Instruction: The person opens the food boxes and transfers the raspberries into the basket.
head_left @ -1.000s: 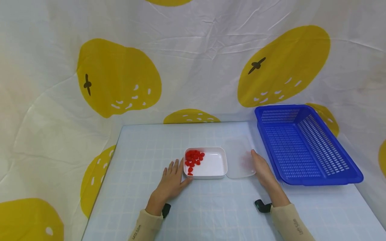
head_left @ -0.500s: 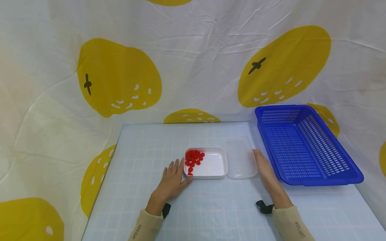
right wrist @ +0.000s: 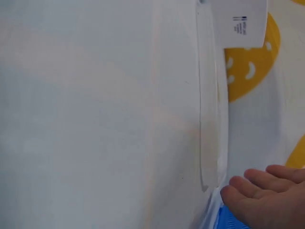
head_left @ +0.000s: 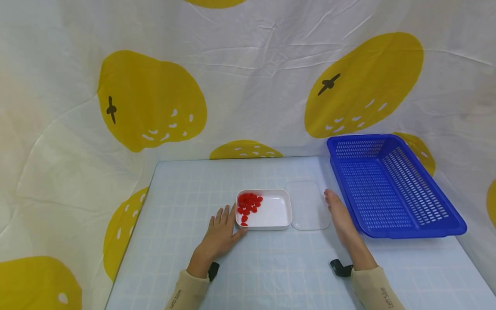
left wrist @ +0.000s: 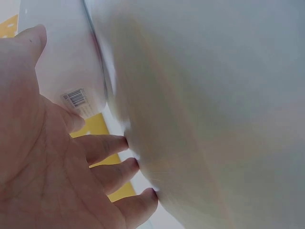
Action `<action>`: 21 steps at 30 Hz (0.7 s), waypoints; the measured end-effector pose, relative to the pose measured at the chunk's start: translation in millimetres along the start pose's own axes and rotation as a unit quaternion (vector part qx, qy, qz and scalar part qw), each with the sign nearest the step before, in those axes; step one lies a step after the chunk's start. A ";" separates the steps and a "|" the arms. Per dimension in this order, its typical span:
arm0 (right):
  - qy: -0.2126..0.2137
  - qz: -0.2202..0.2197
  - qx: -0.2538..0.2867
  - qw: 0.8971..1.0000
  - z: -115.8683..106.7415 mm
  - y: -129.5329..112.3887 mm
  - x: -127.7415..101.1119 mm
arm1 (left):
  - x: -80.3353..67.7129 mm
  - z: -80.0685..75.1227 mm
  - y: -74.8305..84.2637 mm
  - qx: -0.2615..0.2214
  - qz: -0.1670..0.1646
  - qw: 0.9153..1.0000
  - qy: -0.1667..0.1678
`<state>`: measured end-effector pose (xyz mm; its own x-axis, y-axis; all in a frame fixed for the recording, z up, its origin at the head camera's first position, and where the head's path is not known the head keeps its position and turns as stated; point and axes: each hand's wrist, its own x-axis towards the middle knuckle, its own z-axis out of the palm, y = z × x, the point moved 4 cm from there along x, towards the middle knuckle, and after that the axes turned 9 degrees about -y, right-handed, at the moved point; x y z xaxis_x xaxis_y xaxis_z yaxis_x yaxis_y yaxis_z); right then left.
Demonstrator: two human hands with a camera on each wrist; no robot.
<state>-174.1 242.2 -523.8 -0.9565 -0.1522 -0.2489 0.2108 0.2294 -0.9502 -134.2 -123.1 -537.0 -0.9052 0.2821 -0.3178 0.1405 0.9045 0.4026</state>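
A white rectangular container (head_left: 277,215) sits mid-table with several red candies (head_left: 248,204) in its left end. My left hand (head_left: 221,232) lies flat against its left side, thumb touching the front corner; the container's white wall (left wrist: 62,71) shows in the left wrist view, past my left fingers (left wrist: 114,162). A clear plastic lid (head_left: 308,206) lies flat on the table just right of the container. My right hand (head_left: 338,214) rests with straight fingers along the lid's right edge. The lid (right wrist: 209,119) shows edge-on in the right wrist view, with my right fingers (right wrist: 267,191) beside it.
A blue slotted basket (head_left: 387,185) stands at the right, close to my right hand. The table (head_left: 186,185) has a pale blue checked cloth. A white curtain with yellow fruit prints (head_left: 151,99) hangs behind and at both sides.
The clear lid, earlier tilted up under my right hand, now lies flat beside the container. My right hand has slid off to its right edge. The left hand has not moved.
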 end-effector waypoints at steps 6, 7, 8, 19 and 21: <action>0.018 -0.043 -0.141 0.989 8.6 -11.6 -3.1 | -0.4 0.8 -0.6 -0.002 0.001 1.000 0.003; 0.023 -0.055 -0.160 0.985 10.7 -13.9 -3.1 | -0.4 0.7 -0.5 -0.002 0.002 1.000 0.004; 0.027 -0.067 -0.179 0.981 12.7 -16.0 -3.2 | -0.5 0.7 -0.5 -0.002 0.002 1.000 0.004; 0.051 -0.202 -0.300 0.931 29.7 -34.2 -5.9 | 0.6 1.0 -1.1 0.000 0.002 1.000 0.002; 0.040 -0.199 -0.303 0.931 32.2 -36.2 -4.6 | 0.9 1.2 -1.2 0.001 0.002 1.000 0.001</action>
<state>-170.9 203.6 -494.2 -0.9516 -0.2743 0.1387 -0.2930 0.6737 -0.6785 -134.7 -123.5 -538.8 -0.9055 0.2848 -0.3145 0.1450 0.9043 0.4015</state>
